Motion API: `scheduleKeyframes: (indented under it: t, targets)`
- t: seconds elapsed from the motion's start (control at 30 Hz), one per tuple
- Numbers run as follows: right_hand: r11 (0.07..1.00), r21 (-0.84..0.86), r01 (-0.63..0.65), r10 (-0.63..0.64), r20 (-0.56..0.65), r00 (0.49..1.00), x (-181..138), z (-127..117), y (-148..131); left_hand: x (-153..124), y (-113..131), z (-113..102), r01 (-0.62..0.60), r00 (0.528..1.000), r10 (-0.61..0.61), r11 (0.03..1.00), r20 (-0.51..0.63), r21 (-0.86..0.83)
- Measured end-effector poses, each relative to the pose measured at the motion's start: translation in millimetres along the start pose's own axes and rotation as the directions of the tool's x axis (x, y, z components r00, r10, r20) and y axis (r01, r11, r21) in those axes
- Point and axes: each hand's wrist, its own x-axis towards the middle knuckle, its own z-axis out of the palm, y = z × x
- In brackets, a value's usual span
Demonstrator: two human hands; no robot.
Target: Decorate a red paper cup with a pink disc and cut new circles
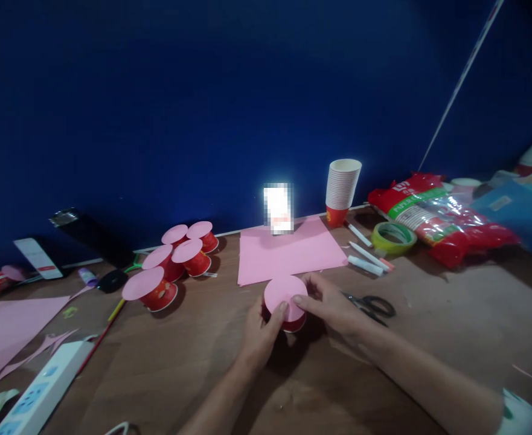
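Pink disc (284,291) in hands (333,305), "PAPER" on bag (433,212)

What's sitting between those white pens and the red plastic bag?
In the head view, a roll of yellow-green tape lies between the white pens and the red plastic bag.

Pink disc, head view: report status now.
Left hand, right hand on pink disc, thumbs on top. Disc over red cup. Scissors near right wrist, partly hidden.
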Motion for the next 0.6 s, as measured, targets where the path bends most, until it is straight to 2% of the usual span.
scheduleKeyframes:
  t: [0.3,0.43,0.6]
  targets:
    - [0.997,-0.066,0.037,-0.036,0.022,0.999,3.4,-4.9,6.8,0.0,-2.1,1.4,-0.003,1.000,0.003,1.000,-0.004,-0.022]
    - [0.998,-0.056,0.016,-0.016,-0.003,1.000,2.3,-6.0,5.8,-0.5,-2.6,1.0,-0.010,1.000,0.010,1.000,0.012,-0.022]
    - [0.999,-0.029,0.026,-0.025,0.031,0.999,0.3,-3.2,3.8,-1.2,-0.2,2.1,0.018,1.000,-0.017,0.999,0.010,-0.029]
